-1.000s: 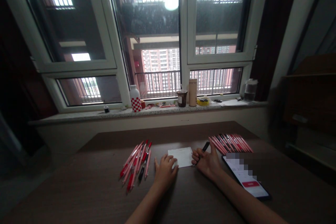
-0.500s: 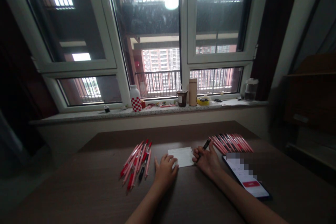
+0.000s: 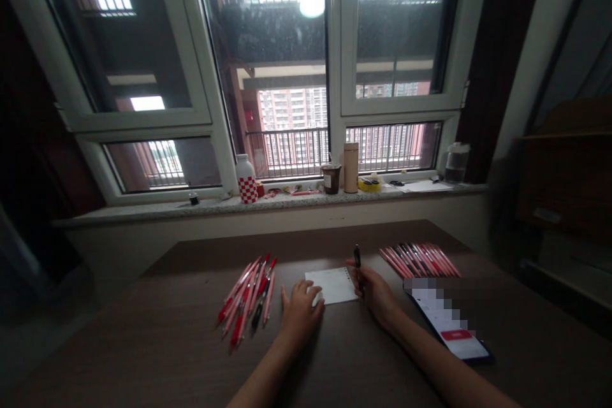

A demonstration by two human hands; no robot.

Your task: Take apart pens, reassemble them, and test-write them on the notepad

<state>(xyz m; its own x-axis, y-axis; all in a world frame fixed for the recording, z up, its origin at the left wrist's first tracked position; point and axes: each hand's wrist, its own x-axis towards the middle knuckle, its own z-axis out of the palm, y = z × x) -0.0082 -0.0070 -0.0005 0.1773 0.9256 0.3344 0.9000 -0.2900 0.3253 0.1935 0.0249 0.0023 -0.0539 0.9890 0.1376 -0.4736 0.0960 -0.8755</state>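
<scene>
A small white sheet of paper [image 3: 333, 284] with punched holes at its right edge lies on the brown table. My left hand [image 3: 301, 309] rests at the paper's left edge, fingers spread, with nothing in it. At the right edge, my right hand [image 3: 375, 293] is closed around a black pen [image 3: 357, 258], which stands nearly upright with its top end pointing up. The pen's lower tip is hard to make out. Left of my left hand lies a loose pile of pink, red and black pens [image 3: 246, 299].
A row of pink, red and black pens [image 3: 421, 259] lies at the back right. In front of it is a phone or tablet [image 3: 471, 347] with a lit screen. The window sill [image 3: 215, 207] carries a checkered bottle [image 3: 247, 182], a brown cup [image 3: 331, 178] and a beige flask [image 3: 351, 167].
My right hand has turned, bringing the pen from a slant toward the upper right to nearly upright, and its fingers have shifted. My left hand has stayed on the paper.
</scene>
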